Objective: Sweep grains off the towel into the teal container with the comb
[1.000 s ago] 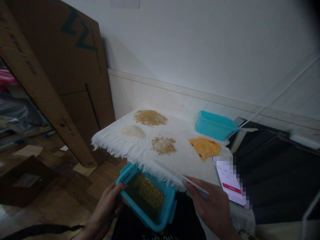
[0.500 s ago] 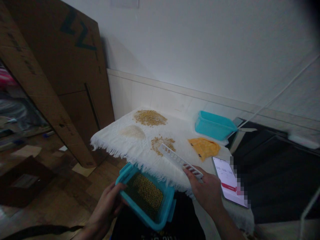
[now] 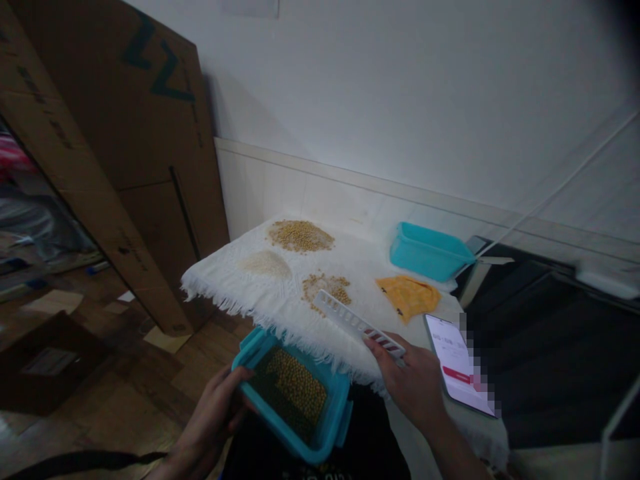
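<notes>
My left hand (image 3: 223, 407) grips the left rim of a teal plastic box (image 3: 280, 430), held below the table's front edge. Inside lie yellow soybeans (image 3: 303, 383) beside small dark green grains (image 3: 273, 390). A white slotted plastic strip (image 3: 345, 320) is in my right hand (image 3: 410, 377), fingers closed round its near end. The strip's far end meets the edge of a small pile of soybeans and pale grains (image 3: 327, 288) on the white fringed cloth (image 3: 360, 257). Behind it are a larger soybean pile (image 3: 300, 235) and a heap of white grains (image 3: 265, 263).
A second teal box (image 3: 430, 252) stands at the table's back right, with a yellow cloth bag (image 3: 410, 297) in front of it. A lit phone (image 3: 460, 367) lies near my right hand. A tall cardboard box (image 3: 165, 160) rises on the left, beside the wall.
The strip's far end has shifted slightly left and toward me by the small pile. The held box and the left hand stay almost in place.
</notes>
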A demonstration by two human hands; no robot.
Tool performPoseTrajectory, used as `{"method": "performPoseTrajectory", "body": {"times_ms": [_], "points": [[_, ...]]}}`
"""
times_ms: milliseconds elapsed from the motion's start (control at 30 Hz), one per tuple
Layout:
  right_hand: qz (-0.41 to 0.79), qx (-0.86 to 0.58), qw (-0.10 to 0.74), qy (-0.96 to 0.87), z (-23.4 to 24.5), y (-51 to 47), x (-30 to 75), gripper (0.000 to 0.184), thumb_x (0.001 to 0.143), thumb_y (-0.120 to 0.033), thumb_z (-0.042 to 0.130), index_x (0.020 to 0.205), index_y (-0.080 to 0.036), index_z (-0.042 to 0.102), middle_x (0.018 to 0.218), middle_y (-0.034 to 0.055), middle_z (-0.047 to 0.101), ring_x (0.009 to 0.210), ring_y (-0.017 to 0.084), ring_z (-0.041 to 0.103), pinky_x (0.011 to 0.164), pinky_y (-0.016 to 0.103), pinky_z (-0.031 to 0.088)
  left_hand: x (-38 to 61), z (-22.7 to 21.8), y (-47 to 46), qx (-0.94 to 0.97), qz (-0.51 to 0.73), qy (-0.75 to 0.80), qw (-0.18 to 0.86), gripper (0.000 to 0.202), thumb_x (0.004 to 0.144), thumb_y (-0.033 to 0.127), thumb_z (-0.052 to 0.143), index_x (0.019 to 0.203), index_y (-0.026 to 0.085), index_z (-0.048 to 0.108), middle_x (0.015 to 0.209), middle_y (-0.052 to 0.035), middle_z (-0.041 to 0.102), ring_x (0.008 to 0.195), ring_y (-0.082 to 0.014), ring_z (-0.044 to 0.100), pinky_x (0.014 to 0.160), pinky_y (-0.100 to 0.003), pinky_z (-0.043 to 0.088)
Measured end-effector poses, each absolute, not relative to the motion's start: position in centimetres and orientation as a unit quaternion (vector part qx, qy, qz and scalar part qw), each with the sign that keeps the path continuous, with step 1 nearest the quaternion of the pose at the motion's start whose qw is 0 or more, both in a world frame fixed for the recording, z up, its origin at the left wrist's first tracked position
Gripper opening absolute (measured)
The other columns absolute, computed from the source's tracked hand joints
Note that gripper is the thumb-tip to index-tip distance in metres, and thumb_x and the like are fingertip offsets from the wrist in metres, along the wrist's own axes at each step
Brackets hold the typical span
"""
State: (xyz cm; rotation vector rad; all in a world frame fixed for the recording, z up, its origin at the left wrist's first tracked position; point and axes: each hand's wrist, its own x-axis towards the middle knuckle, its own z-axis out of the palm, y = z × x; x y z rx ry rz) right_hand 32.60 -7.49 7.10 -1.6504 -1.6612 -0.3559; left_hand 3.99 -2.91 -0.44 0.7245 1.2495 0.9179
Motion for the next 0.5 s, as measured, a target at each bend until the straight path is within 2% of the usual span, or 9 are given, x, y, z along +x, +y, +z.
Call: {"method": "performPoseTrajectory", "body": {"times_ms": [267, 500], "points": [[-0.171, -0.620, 0.372, -0.670, 6.88, -7.19, 32.34, 0.052, 0.104, -0.050, 0.042, 0.083, -0.023, 0.081, 0.072, 0.0037, 0.080, 0.058, 0.019, 0.076, 0.063, 0.025, 0.061, 4.00, -0.01, -2.87, 0.322, 0.402, 0.558, 0.651, 0.027, 0.065, 0.046, 0.070, 0.065, 0.022, 0.056, 0.039, 0.0023, 0.057, 0.026, -0.0041, 0.031, 0.031, -0.015, 0.015], [-0.144, -0.624, 0.384, -0.665, 7.01, -6.96, 31.69, 0.044, 0.102, -0.045, 0.047, 0.084, -0.024, 0.082, 0.074, 0.0039, 0.081, 0.063, 0.020, 0.078, 0.066, 0.027, 0.063, 3.97, -0.07, -2.97, 0.322, 0.406, 0.554, 0.652, 0.029, 0.066, 0.046, 0.071, 0.064, 0.022, 0.056, 0.039, 0.0038, 0.055, 0.026, -0.0034, 0.029, 0.030, -0.014, 0.014]]}}
